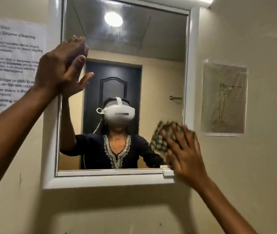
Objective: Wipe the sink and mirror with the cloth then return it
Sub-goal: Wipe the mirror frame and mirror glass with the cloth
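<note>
Head view: mirror being wiped with a checked cloth

The cloth (pixel 161 139) is pressed flat against the mirror (pixel 151 73) at its five o'clock corner by the right hand (pixel 183 152), fingers spread; the left hand (pixel 63 71) is braced, fingers straight, at ten o'clock. Soft and light, the cloth is best bunched under the palm; a notice (pixel 11 65) is taped beyond

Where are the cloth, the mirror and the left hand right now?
cloth (pixel 159 141), head view, checked fabric left of the fingers.
mirror (pixel 161 48), head view, bare glass at upper right.
left hand (pixel 61 68), head view, back of the hand.
</note>
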{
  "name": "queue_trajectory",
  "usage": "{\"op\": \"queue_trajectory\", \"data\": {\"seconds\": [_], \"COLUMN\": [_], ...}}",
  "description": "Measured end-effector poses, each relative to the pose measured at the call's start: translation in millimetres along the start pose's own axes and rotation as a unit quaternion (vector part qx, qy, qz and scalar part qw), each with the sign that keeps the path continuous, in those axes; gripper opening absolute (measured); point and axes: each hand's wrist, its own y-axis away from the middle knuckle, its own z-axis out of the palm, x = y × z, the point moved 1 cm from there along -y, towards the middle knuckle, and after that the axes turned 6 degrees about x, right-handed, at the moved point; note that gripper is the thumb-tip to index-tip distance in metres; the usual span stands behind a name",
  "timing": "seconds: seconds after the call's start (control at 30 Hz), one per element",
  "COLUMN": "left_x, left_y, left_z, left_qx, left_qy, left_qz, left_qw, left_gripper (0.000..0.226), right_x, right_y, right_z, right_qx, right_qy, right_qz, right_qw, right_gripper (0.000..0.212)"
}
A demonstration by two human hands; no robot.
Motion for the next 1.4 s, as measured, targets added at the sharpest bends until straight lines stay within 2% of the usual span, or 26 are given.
{"op": "queue_trajectory", "data": {"seconds": [0.1, 0.27, 0.4, 0.47, 0.53, 0.6, 0.67, 0.73, 0.77, 0.83, 0.9, 0.97, 1.0, 1.1, 1.17, 1.2, 1.23, 1.27, 1.33, 1.37, 1.4], "left_x": [-3.4, -4.1, -2.8, -2.4, -2.7, -1.9, -0.8, -3.9, -6.1, -8.7, -11.0, -12.7, -13.8, -16.3, -16.7, -18.0, -18.0, -16.1, -15.8, -15.9, -16.4], "left_y": [-1.4, 0.5, -1.1, -0.2, 2.4, 2.3, 0.9, 1.3, 1.9, 1.7, 0.7, 1.8, 2.3, 0.6, -1.3, -1.3, -0.6, 0.8, -0.1, -1.4, -1.6], "left_z": [1.1, 4.7, 3.5, 3.6, 1.2, -0.8, -1.5, -0.7, -0.1, 1.2, 2.4, 4.3, 5.7, 8.5, 9.2, 7.7, 7.1, 8.0, 4.0, 1.8, -1.3], "left_qx": [0.014, 0.025, 0.021, 0.025, 0.039, 0.049, 0.046, 0.041, 0.04, 0.042, 0.048, 0.048, 0.049, 0.059, 0.061, 0.061, 0.061, 0.063, 0.065, 0.056, 0.039], "left_qy": [0.011, 0.028, 0.046, 0.051, 0.079, 0.116, 0.126, 0.118, 0.113, 0.11, 0.11, 0.11, 0.108, 0.107, 0.116, 0.119, 0.128, 0.14, 0.157, 0.169, 0.174], "left_qz": [-0.008, -0.024, -0.03, -0.032, -0.039, -0.049, -0.058, -0.06, -0.061, -0.06, -0.06, -0.06, -0.059, -0.06, -0.069, -0.074, -0.078, -0.082, -0.09, -0.095, -0.101], "left_qw": [1.0, 0.999, 0.998, 0.998, 0.995, 0.991, 0.989, 0.99, 0.991, 0.991, 0.991, 0.991, 0.991, 0.991, 0.989, 0.988, 0.987, 0.985, 0.981, 0.979, 0.979], "left_gripper": [0.064, 0.065, 0.073, 0.074, 0.074, 0.069, 0.065, 0.065, 0.064, 0.057, 0.05, 0.051, 0.052, 0.044, 0.04, 0.038, 0.037, 0.036, 0.034, 0.033, 0.034], "right_x": [2.5, -9.1, -42.6, -79.1, -134.6, -199.3, -246.5, -262.8, -261.5, -247.4, -217.6, -168.3, -142.5, -102.7, -111.1, -123.0, -136.6, -150.6, -193.9, -214.6, -231.0], "right_y": [22.0, -6.4, -77.0, -105.4, -110.6, -91.0, -63.3, -49.5, -48.4, -48.0, -43.6, -31.8, -26.2, -28.1, -41.2, -48.4, -53.3, -54.8, -60.2, -63.7, -70.7], "right_z": [6.5, 1.6, 1.6, 10.5, 27.0, 48.1, 67.6, 79.4, 81.0, 75.0, 64.3, 55.7, 49.4, 38.2, 40.3, 42.2, 45.8, 50.2, 60.1, 64.3, 66.6], "right_qx": [-0.026, 0.001, 0.079, 0.109, 0.091, 0.043, 0.001, -0.012, -0.012, -0.005, 0.003, 0.035, 0.068, 0.158, 0.192, 0.2, 0.202, 0.199, 0.171, 0.142, 0.116], "right_qy": [-0.005, 0.053, 0.007, -0.014, -0.047, -0.059, -0.071, -0.088, -0.089, -0.074, -0.063, -0.046, -0.018, 0.022, -0.003, -0.014, -0.019, -0.021, -0.048, -0.055, -0.049], "right_qz": [-0.012, -0.004, 0.136, 0.171, 0.113, -0.003, -0.1, -0.127, -0.13, -0.13, -0.072, 0.081, 0.174, 0.399, 0.459, 0.465, 0.45, 0.406, 0.217, 0.095, -0.011], "right_qw": [1.0, 0.999, 0.987, 0.979, 0.988, 0.997, 0.992, 0.988, 0.988, 0.989, 0.995, 0.995, 0.982, 0.903, 0.867, 0.863, 0.869, 0.892, 0.96, 0.984, 0.992], "right_gripper": [0.048, 0.055, 0.056, 0.059, 0.066, 0.067, 0.05, 0.03, 0.029, 0.043, 0.055, 0.058, 0.059, 0.062, 0.064, 0.065, 0.065, 0.065, 0.064, 0.064, 0.062]}}
